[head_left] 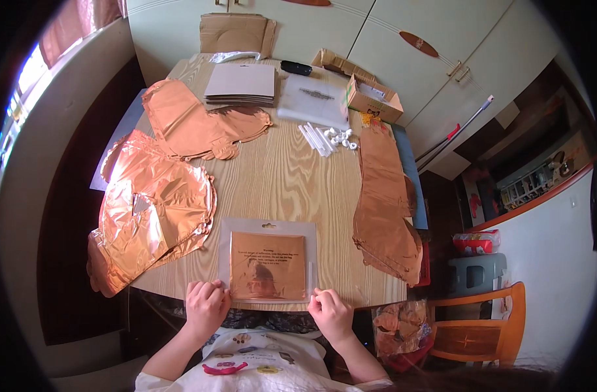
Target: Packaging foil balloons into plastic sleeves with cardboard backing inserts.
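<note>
In front of me at the table's near edge lies a clear plastic package [268,266] with a hanging hole at its top. Folded copper-coloured foil shows inside it, with dark print on the front. My left hand [208,302] is closed at the package's lower left corner, fingers curled over its edge. At the lower right corner my right hand [330,312] pinches the edge, thumb and fingers together. The package lies flat, and a thin clear strip or tube [310,279] shows along its right side.
Flat copper foil balloons [158,209] cover the table's left; a long foil pile [387,196] lies right. Farther back are grey cards [241,83], clear bags [311,101], white tubes [317,139], white caps [341,136] and a cardboard box [375,98]. A wooden chair [475,323] stands right.
</note>
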{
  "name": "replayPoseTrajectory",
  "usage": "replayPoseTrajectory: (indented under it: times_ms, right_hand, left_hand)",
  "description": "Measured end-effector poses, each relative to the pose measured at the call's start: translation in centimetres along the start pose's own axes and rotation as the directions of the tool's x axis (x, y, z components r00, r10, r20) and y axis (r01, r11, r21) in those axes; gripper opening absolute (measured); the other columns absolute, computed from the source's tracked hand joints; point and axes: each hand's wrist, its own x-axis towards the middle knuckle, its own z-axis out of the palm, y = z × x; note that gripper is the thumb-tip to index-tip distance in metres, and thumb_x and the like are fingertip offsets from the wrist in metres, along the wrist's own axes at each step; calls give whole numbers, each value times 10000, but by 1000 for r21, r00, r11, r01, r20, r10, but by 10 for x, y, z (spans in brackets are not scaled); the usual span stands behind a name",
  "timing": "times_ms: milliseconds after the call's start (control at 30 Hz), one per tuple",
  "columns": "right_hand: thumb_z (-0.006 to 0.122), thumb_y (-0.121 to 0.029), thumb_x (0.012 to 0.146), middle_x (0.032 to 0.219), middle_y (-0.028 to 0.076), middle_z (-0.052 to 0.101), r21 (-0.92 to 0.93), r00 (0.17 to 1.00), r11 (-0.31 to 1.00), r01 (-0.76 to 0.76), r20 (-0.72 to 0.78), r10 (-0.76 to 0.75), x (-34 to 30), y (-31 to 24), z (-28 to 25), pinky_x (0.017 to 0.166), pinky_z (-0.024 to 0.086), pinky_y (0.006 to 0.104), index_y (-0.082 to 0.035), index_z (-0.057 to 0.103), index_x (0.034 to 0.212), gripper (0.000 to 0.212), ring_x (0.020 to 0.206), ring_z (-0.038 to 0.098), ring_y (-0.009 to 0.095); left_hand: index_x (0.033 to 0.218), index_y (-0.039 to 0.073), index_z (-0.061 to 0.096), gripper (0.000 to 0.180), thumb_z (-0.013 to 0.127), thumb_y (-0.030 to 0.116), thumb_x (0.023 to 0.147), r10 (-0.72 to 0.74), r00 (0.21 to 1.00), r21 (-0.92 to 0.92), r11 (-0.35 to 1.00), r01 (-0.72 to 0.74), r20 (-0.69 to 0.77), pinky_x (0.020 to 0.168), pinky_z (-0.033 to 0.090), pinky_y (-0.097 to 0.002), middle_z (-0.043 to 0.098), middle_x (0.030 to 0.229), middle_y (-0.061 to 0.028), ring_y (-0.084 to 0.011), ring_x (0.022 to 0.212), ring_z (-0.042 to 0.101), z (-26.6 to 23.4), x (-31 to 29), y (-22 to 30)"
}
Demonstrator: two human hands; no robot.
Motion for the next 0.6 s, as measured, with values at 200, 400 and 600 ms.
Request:
replayPoseTrajectory:
  times_ms: [200, 400, 600]
  right_hand:
    - [690, -68, 792, 935, 59, 637, 16, 989, 990, -139, 61, 138, 4, -10, -6, 538, 548, 371, -90, 547, 901, 181, 668, 666, 276]
    - [649, -59, 829, 1077, 27, 667, -46, 999, 998, 31, -5, -32, -1, -9, -10, 513, 528, 325, -104, 648, 982, 159, 613, 646, 196]
    - [601, -87, 835, 1206, -7, 677, -65, 960, 968, 243, 159, -231, -1, -34, -8, 525, 519, 264, -111, 713, 1133, 320, 558, 623, 117]
  left_hand:
    - [825, 43, 563, 184, 720, -6, 742, -181, 984, -134, 975, 180, 5, 719, 486, -391, 589, 893, -119, -298, 776, 595, 3, -6, 2]
    - [998, 45, 609, 271, 715, 9, 751, -80, 995, 8, 997, 80, -55, 870, 470, -456, 592, 1056, -139, -324, 1017, 604, -5, -2, 2]
    - [1281, 49, 582, 587, 742, 297, 773, 239, 935, -121, 969, -214, 260, 1096, 349, -462, 540, 1366, -154, -317, 1274, 513, 4, 8, 65]
